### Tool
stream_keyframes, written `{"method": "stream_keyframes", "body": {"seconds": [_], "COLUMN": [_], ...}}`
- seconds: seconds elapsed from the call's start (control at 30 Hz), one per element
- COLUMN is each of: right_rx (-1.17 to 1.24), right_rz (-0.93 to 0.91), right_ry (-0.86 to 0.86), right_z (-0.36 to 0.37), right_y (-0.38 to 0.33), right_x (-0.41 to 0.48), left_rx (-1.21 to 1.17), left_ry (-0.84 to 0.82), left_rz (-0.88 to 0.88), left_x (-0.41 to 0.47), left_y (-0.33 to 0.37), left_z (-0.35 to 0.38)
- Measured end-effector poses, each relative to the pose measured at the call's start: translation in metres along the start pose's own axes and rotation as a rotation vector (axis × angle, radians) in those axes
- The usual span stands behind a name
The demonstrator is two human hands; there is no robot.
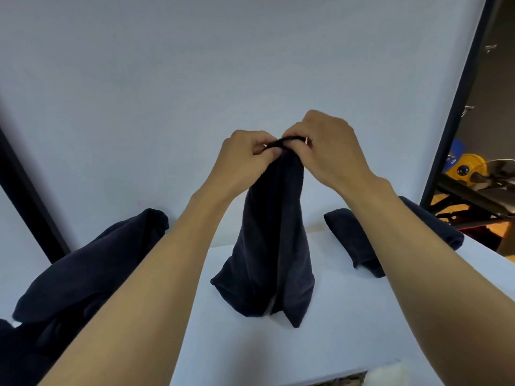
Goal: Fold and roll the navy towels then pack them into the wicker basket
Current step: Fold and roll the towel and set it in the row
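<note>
— What sits at the left of the frame?
— A heap of navy towels (92,268) in the lower left, slumped on the white table (348,330). I cannot count how many are in it; the folds run together.

— And your hands?
— My left hand (245,154) is at centre frame, thumb and fingers pinching the top edge of the held towel (276,246). Just right of it, my right hand (328,151) pinches the same edge, the two hands almost touching. The towel hangs from them as a doubled length, and its lower end flares where it seems to meet the table.

— Which step is that?
— I judge it the fold: edges are matched at the top and this one is not yet rolled. The next move calls for laying it flat on the bare table in front of me. The edges must stay aligned on the way down, and then it needs a firm roll from one end so it doesn't loosen.

— Anything finished?
— One folded towel (348,235) lies at the right of the frame, partly behind my right forearm. Whether it is rolled tight I can't tell.

— Tally?
— One towel in hand, one bundle at right, one heap of unknown count at left. The wicker basket is not in view, so I'd say packing is some way off.
</note>
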State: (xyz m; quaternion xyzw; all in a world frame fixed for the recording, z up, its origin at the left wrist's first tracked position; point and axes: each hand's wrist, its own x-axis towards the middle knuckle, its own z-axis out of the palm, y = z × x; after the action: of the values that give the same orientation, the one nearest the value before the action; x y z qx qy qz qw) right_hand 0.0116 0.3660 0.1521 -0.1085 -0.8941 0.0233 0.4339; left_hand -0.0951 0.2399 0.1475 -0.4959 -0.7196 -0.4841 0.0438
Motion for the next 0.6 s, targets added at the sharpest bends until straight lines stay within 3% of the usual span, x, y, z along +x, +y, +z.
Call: {"method": "stream_keyframes", "body": {"seconds": [0.1,0.27,0.47,0.6], "right_rx": [0.140,0.734,0.358,0.268], "right_rz": [0.044,0.353,0.334,0.398], "right_ry": [-0.032,0.011,-0.222,-0.308], "right_z": [-0.011,0.003,0.035,0.041], "right_y": [-0.005,-0.014,-0.014,0.000], "right_x": [0.015,0.005,-0.027,-0.029], "left_rx": [-0.009,-0.199,-0.358,-0.410], "left_ry": [-0.045,0.054,0.155,0.236], "left_rz": [-0.012,-0.043,-0.143,-0.151], "left_x": [0.006,0.017,0.018,0.019], "left_y": [0.007,0.005,0.001,0.000], "left_z": [0.001,0.001,0.005,-0.001]}}
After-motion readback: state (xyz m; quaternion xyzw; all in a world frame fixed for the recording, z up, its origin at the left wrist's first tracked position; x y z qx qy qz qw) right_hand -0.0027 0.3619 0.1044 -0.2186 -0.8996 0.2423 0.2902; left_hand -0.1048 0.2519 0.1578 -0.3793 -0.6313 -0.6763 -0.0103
